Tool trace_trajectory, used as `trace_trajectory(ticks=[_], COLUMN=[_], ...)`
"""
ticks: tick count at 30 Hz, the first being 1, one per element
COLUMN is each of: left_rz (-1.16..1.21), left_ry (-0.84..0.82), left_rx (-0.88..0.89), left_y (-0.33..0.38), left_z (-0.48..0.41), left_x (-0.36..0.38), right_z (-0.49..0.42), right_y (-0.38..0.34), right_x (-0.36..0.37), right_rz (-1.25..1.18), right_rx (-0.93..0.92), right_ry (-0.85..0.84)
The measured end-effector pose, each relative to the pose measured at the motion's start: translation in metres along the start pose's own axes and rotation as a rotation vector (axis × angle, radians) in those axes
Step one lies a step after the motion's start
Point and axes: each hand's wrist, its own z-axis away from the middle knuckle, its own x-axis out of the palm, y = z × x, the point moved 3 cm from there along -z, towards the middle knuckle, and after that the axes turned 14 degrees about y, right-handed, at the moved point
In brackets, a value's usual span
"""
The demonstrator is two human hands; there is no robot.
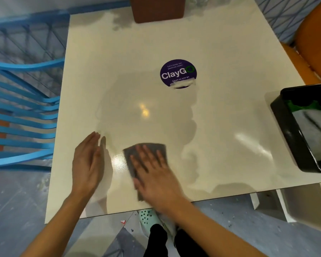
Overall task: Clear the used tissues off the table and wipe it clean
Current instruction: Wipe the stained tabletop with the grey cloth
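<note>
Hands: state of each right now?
Left hand: open, fingers straight, holding nothing.
Right hand: open, flat, pressing the grey cloth onto the table.

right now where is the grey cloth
In the head view the grey cloth lies on the white table near its front edge, pressed under the right hand, with the left hand just to its left.
</note>
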Motion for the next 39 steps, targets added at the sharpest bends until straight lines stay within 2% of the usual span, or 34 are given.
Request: trace_trajectory(ticks=[6, 8, 11, 13, 18, 21, 24, 28, 30, 36, 39], left_rz=[-0.175, -0.181, -0.119, -0.087, -0.010, 0.092, 0.259, 0.278, 0.247, 0.259, 0.291], left_ry=[0.079, 0.109, 0.129, 0.157, 0.215, 0.214, 0.231, 0.192, 0.140, 0.114, 0.125], left_rx=[-0.127, -0.178, -0.243, -0.282, -0.341, -0.408, -0.534, -0.542, -0.497, -0.475, -0.471], left_y=[-0.047, -0.058, -0.067, -0.066, -0.066, -0.069, -0.073, -0.072, -0.073, -0.075, -0.076], left_z=[-0.021, -0.025, -0.024, -0.023, -0.022, -0.025, -0.028, -0.032, -0.035, -0.044, -0.049], left_x=[-0.032, -0.036, -0.036, -0.034, -0.036, -0.042, -0.052, -0.061, -0.064, -0.060, -0.054], right_z=[0.030, 0.034, 0.021, 0.004, -0.031, -0.032, -0.030, -0.030, -0.039, -0.107, -0.150], right_y=[0.132, 0.143, 0.119, 0.082, -0.048, -0.120, -0.149, -0.114, -0.079, 0.032, 0.053], right_x=[-0.049, -0.056, -0.044, -0.029, 0.021, 0.046, 0.055, 0.048, 0.034, 0.001, 0.006], right_rz=[0.163, 0.182, 0.179, 0.166, 0.052, -0.043, -0.054, -0.030, 0.000, 0.020, 0.100], right_rx=[0.313, 0.393, 0.468, 0.418, 0.129, -0.049, -0.197, -0.488, -0.564, -0.394, -0.162], right_ry=[0.037, 0.068, 0.116, 0.115, 0.068, -0.038, -0.081, -0.170, -0.189, -0.176, -0.092])
